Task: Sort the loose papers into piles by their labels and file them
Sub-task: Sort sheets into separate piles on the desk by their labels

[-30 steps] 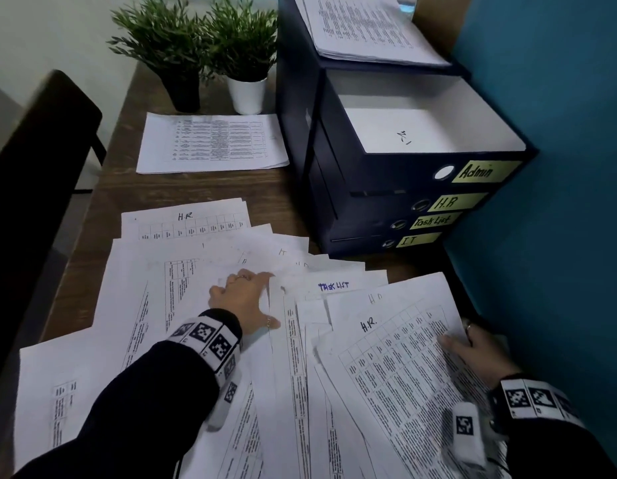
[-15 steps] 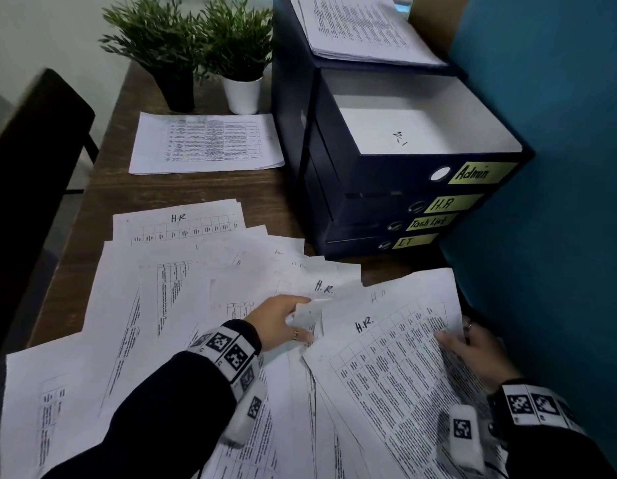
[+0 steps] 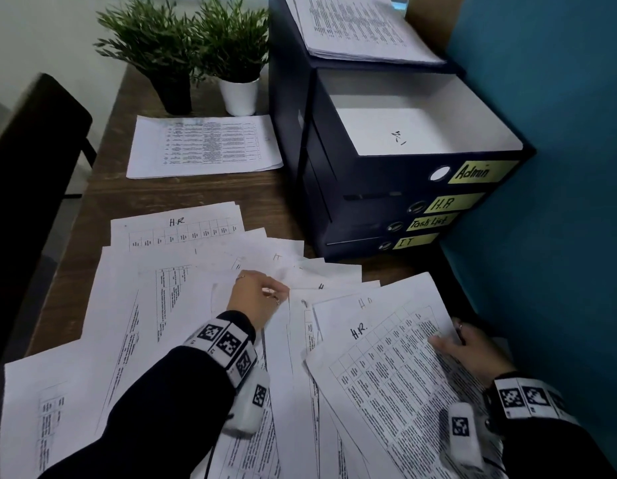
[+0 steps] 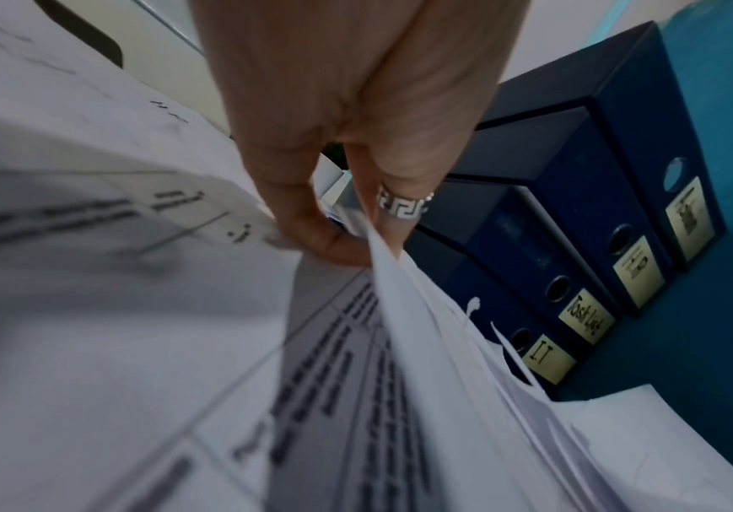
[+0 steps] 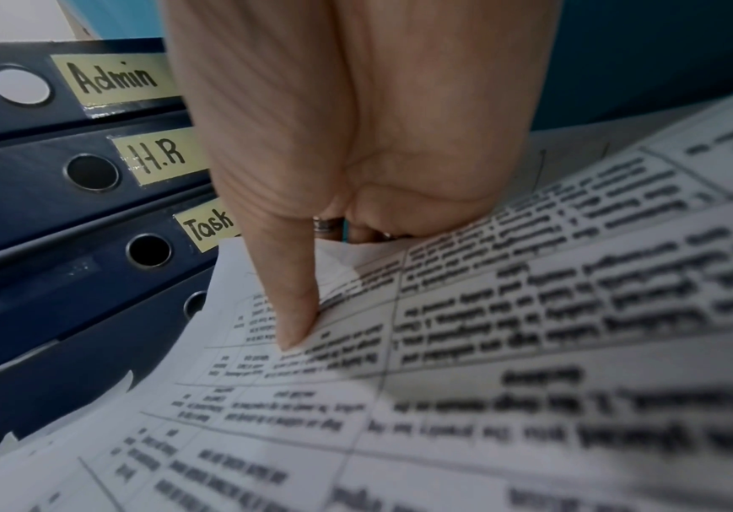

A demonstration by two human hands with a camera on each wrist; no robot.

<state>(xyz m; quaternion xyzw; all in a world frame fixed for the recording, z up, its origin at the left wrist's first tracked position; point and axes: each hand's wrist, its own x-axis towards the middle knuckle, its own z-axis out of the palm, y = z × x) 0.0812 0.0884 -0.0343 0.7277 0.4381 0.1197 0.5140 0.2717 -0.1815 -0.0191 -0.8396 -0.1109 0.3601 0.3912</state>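
The printed tables on the loose papers [image 3: 182,316] are too small to read. The bottom edge cuts off the nearest sheets.

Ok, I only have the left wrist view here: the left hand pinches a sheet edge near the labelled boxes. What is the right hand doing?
Observer: The right hand grips the edge of a sheet marked H.R., thumb on top.
Reviewer: Is any box open?
Observer: Yes, the top box, labelled Admin, stands open with a sheet inside.
Reviewer: Any papers set apart from the loose spread?
Observer: One stack lies alone in front of two potted plants.
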